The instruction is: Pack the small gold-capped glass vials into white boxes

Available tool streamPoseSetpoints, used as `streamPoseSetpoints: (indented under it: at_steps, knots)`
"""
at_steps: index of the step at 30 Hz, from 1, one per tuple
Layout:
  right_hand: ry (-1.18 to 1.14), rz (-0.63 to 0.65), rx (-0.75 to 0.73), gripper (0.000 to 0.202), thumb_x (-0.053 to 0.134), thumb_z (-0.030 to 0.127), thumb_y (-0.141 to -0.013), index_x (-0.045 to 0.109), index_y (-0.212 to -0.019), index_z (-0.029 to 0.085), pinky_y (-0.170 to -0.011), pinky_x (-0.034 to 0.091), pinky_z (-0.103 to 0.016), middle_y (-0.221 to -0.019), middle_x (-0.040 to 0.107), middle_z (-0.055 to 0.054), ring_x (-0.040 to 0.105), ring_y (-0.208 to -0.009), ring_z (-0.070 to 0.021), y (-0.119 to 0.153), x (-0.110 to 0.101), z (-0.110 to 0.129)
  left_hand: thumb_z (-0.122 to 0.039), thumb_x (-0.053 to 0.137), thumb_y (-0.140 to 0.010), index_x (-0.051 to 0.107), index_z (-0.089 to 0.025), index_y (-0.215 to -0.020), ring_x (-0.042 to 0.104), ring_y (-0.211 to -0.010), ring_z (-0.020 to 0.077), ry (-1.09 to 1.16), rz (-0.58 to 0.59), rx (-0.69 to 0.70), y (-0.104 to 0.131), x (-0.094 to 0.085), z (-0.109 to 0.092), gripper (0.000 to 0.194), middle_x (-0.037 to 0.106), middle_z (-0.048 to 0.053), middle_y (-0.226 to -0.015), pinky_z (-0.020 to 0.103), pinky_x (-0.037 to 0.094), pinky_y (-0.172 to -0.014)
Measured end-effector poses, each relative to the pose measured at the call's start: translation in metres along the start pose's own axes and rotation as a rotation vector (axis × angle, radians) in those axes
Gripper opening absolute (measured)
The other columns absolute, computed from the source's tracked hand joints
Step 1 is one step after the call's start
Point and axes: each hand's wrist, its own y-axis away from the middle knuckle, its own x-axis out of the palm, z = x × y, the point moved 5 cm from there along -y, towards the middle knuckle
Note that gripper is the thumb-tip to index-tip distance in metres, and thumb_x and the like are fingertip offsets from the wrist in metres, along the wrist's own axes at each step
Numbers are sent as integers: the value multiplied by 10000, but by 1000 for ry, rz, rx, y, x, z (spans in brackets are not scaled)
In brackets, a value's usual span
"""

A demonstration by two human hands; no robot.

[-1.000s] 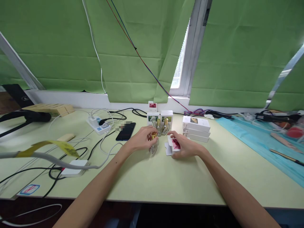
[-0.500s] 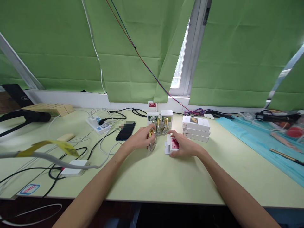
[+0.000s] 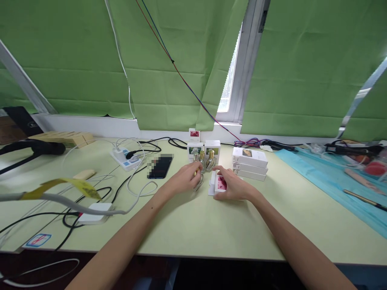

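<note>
My left hand (image 3: 188,177) is closed around the gold-topped neck of a small glass perfume bottle (image 3: 198,183), just left of the carton. With thumb and fingers, my right hand (image 3: 234,184) grips a white carton (image 3: 221,183) with a pink flower picture; it lies on the table with its flap end open toward the left hand. Behind the hands stand more gold-capped glass bottles, one of them a clear bottle (image 3: 211,161). Two upright white boxes, one a flower box (image 3: 213,146), stand behind these bottles.
At right is a stack of white boxes (image 3: 249,163). A phone (image 3: 161,166), a power strip (image 3: 125,159) and tangled cables lie left. A white adapter (image 3: 96,213) sits nearer the front. Blue sheeting (image 3: 320,177) covers the table's right side.
My left hand has shifted slightly right with the bottle, closer to the carton's open end. The right hand and carton have moved very slightly left.
</note>
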Motion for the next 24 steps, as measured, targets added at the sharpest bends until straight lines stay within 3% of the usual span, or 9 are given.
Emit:
streamPoseSetpoints:
  at_steps: [4, 10, 24]
  knots:
    - [-12, -7, 0, 863, 794, 394, -670, 366, -1409, 270, -957, 441, -428, -1162, 579, -91, 506, -1189, -306, 0, 1, 1, -290, 381, -939, 542, -217, -932, 554, -578, 151, 45, -35, -1, 0, 5, 1, 176, 633, -3, -735, 271, 426, -608]
    - [-35, 9, 16, 876, 795, 401, -680, 346, -1419, 260, -897, 454, -394, -1147, 574, -78, 562, -1036, -266, -1, 3, 1, -295, 372, -945, 517, -220, -927, 520, -514, 123, 125, -58, -12, -1, 11, 1, 164, 603, -15, -749, 269, 435, -562]
    - [-82, 7, 6, 873, 800, 409, -682, 345, -1412, 261, -843, 455, -367, -1195, 586, -77, 560, -1023, -254, -1, 6, 8, -294, 365, -968, 491, -214, -937, 541, -553, 119, 181, -70, 48, 1, 19, -10, 152, 583, -10, -775, 267, 465, -589]
